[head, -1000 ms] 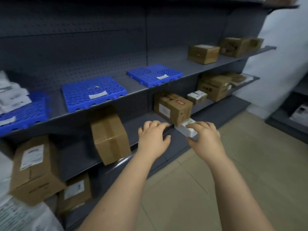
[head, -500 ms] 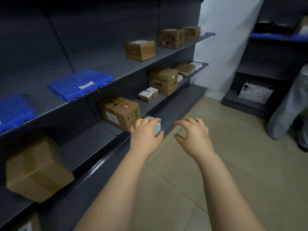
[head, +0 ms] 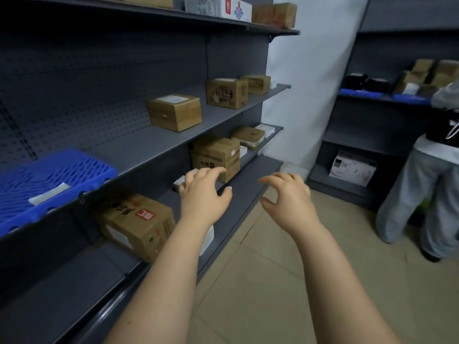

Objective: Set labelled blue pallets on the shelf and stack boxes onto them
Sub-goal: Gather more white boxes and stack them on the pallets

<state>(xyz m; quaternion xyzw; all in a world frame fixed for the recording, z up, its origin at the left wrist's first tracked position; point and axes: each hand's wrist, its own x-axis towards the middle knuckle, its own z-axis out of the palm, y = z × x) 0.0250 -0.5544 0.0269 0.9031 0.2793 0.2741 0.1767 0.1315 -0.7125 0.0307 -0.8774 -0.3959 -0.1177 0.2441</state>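
Blue pallet [head: 49,184] on the middle shelf [head: 154,142], both hands empty in front of the boxes.

The pallet lies flat, cut off at the frame's left edge, its long axis running along the shelf — a gridded blue slab with a white label near its front edge, text unreadable. Left hand [head: 202,194] and right hand [head: 288,197] hover with fingers apart and curled, gripping nothing. A cardboard box [head: 139,224] sits on the shelf below — partly hidden by the left forearm.
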